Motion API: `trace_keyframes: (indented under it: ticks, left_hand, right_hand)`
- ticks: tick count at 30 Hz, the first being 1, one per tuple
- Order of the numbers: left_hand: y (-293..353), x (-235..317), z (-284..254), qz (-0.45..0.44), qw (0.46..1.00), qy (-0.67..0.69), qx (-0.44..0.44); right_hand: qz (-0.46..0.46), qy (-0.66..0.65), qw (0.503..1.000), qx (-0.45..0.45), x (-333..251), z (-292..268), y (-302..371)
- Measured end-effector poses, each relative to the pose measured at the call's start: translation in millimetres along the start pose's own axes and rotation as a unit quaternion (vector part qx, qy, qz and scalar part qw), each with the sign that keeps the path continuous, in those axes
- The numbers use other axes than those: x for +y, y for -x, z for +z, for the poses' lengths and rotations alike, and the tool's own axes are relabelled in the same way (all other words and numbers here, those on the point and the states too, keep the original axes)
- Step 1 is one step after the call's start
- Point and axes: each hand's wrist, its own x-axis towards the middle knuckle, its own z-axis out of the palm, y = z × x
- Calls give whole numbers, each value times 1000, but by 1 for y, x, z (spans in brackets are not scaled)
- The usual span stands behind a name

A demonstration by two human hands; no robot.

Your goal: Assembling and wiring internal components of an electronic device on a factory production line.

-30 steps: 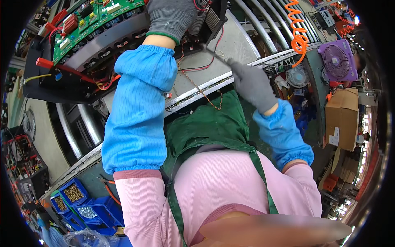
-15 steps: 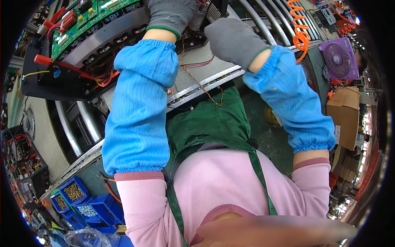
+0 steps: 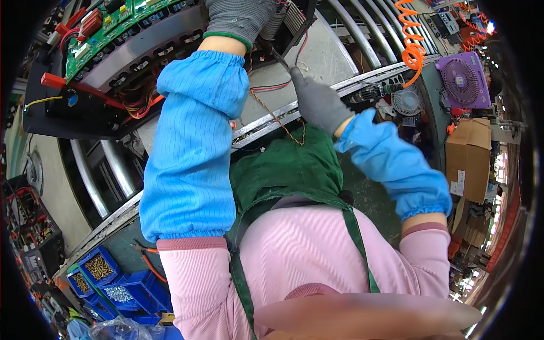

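Observation:
My left hand (image 3: 238, 21), in a grey knitted glove with a green cuff, reaches over the open black-cased electronic device (image 3: 68, 116); its fingers are hidden at the top edge. My right hand (image 3: 322, 103), also gloved in grey, is at the right of the device, above the bench's metal edge. From its fingertips a thin dark rod-like thing (image 3: 281, 59) slants up to the device's innards; its kind is not clear. Red and black wires (image 3: 272, 88) and a twisted brown wire (image 3: 277, 120) trail from the device. A green circuit board (image 3: 107, 34) tops the device.
Metal rollers (image 3: 362, 34) run off at the far right. An orange coiled hose (image 3: 413, 51) hangs there, near a driver-like tool (image 3: 377, 90) and a purple fan (image 3: 464, 81). A carton (image 3: 469, 158) stands at right. Blue screw bins (image 3: 144, 292) and orange-handled pliers (image 3: 150, 260) lie lower left.
My right hand has moved down toward me, its fingers now pointing toward the device with the thin dark thing showing. The tool and small fan behind it have come into view. My left hand stays put.

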Motion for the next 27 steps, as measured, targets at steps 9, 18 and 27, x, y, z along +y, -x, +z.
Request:
trace_keyframes:
  ticks: [9, 18, 27]
  left_hand:
    - [5, 9, -4, 42, 994, 89, 46]
    - [5, 11, 6, 35, 988, 127, 76]
    - [10, 8, 2, 58, 982, 148, 102]
  right_hand:
    - [63, -107, 984, 128, 11, 33, 0]
    - [-64, 1, 972, 227, 23, 63, -5]
    - [-53, -24, 980, 193, 26, 88, -9]
